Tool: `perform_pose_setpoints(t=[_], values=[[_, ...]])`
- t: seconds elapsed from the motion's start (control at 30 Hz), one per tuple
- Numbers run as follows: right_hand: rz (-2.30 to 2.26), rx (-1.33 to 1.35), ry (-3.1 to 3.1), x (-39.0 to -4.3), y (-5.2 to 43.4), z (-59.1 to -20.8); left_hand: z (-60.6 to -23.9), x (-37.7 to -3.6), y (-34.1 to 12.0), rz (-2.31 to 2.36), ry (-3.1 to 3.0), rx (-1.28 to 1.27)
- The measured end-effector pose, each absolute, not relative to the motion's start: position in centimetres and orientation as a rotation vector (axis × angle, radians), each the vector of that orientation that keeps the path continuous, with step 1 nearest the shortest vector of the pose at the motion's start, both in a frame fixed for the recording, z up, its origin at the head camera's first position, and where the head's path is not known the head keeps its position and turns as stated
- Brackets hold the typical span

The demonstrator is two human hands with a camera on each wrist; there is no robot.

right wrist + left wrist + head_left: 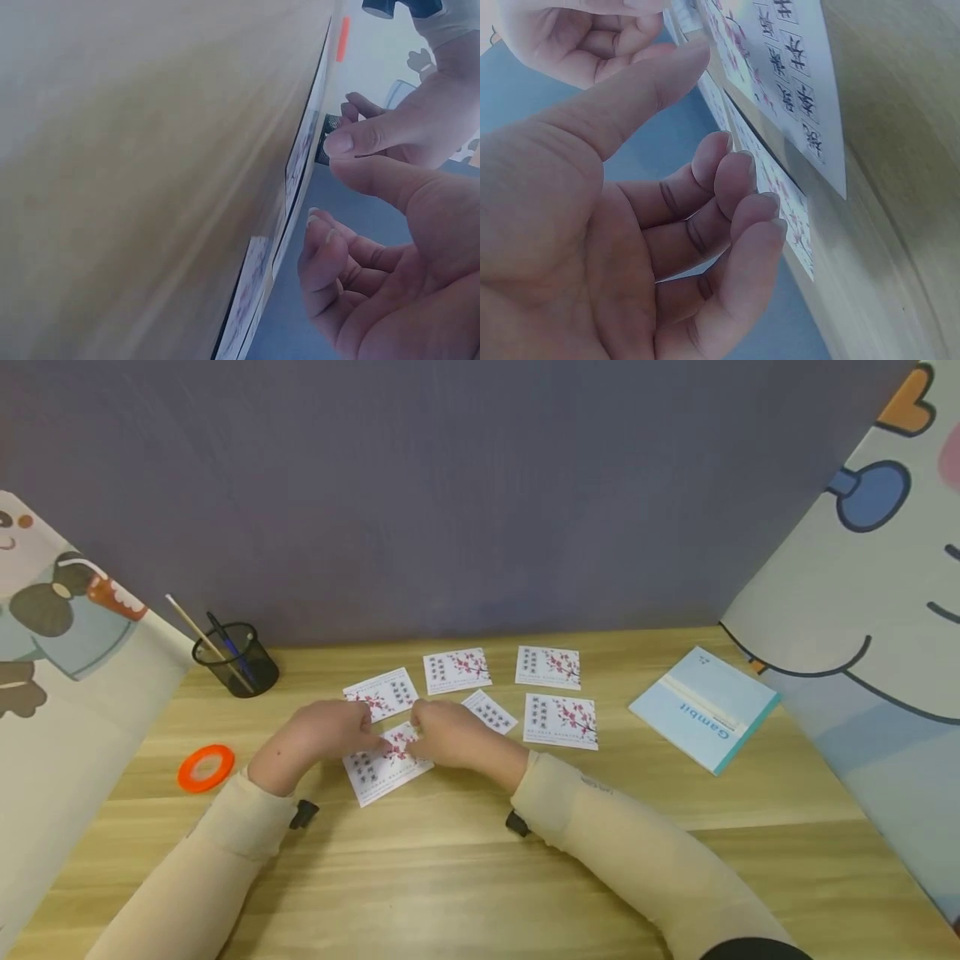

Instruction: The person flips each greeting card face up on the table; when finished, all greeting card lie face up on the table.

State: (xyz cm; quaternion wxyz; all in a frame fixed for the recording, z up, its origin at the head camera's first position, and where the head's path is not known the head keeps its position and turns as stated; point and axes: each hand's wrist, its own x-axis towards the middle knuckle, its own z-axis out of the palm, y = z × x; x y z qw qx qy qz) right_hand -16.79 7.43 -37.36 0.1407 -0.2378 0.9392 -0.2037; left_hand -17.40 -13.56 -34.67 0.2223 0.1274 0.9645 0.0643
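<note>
Basically both hands meet over one flower-print card (pixel 382 764) lying flat on the wooden counter (pixel 465 868), near the middle, closest card to the person. Left hand (pixel 322 731) sits at the card's upper left edge, right hand (pixel 446 735) at its upper right; fingertips of the two hands are just beside each other. From the head view I cannot tell whether either hand actually pinches the card. Left wrist view: left hand (pixel 630 225) with fingers (pixel 735 187) loosely curled, thumb out straight, tips near the card edge (pixel 780 195), nothing clearly gripped. Right wrist view: right hand (pixel 390 247) likewise loosely curled, fingers (pixel 322 240) close to the card edge (pixel 296 157).

Five more cards lie beyond: one (pixel 382 693) just behind the left hand, one (pixel 456 670), one (pixel 548 667), one (pixel 562 720), and a smaller one (pixel 491 712) by the right hand. Mesh pen cup (pixel 236 662) far left, orange tape ring (pixel 206 767) near left forearm, light blue booklet (pixel 705 707) well apart on the right.
</note>
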Motion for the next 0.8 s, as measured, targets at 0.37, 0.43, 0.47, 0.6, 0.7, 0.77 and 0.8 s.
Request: perform_pose_setpoints(t=[0.37, 0.43, 0.47, 0.6, 0.7, 0.77, 0.8], values=[[-0.662, -0.651, 2.713, -16.8, 8.7, -37.6, -35.0, -17.2, -12.8, 0.201, 2.714, 0.375], [-0.671, -0.641, 2.710, -16.8, 8.9, -37.6, -35.0, -17.2, -12.6, 0.206, 2.719, 0.371], [-0.671, -0.639, 2.715, -16.8, 9.0, -37.6, -35.0, -17.1, -12.6, 0.208, 2.722, 0.372], [-0.692, -0.617, 2.721, -16.8, 9.5, -37.7, -35.0, -17.1, -12.3, 0.221, 2.751, 0.389], [-0.680, -0.612, 2.744, -17.0, 10.0, -37.7, -35.1, -17.2, -12.2, 0.255, 2.803, 0.416], [-0.673, -0.612, 2.765, -17.2, 10.4, -37.5, -35.3, -17.4, -12.2, 0.277, 2.851, 0.443], [-0.666, -0.615, 2.781, -17.3, 10.7, -37.4, -35.4, -17.5, -12.1, 0.293, 2.875, 0.454]])
